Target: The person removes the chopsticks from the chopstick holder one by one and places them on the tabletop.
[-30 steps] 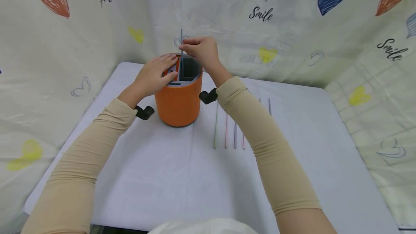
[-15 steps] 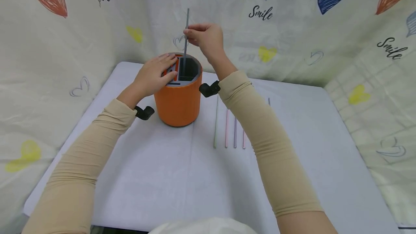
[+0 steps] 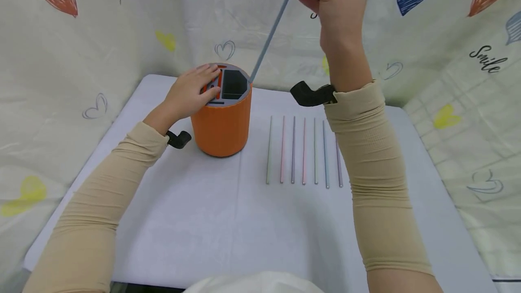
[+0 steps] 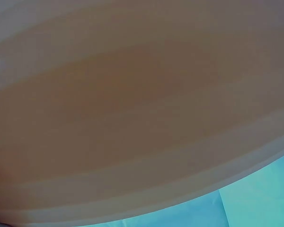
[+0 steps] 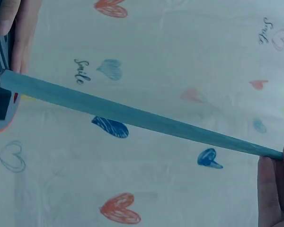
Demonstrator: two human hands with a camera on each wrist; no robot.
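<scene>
An orange round container point(image 3: 221, 132) with a grey divided top stands at the back left of the table. My left hand point(image 3: 188, 90) rests on its top over the small slots, fingers mostly straight. To the right of it is the large dark compartment point(image 3: 234, 86). High at the upper right, my right hand point(image 3: 345, 10) pinches a long thin light-blue stick point(image 3: 270, 35) by its upper end. The stick slants down left, and its lower end overlaps the container's right rim; whether they touch I cannot tell. In the right wrist view the fingertips point(image 5: 270, 189) grip the blue stick point(image 5: 132, 116).
Several thin coloured sticks point(image 3: 304, 153) lie side by side on the white table point(image 3: 195, 229), right of the container. My right sleeve point(image 3: 370, 162) passes close to the rightmost one. Behind hangs a white cloth point(image 3: 285, 58) printed with hearts. The left wrist view is mostly a brownish blur.
My right hand has risen and swung right and nearer, pulling the blue stick up out of the large compartment and tilting it. The left hand stays on the container.
</scene>
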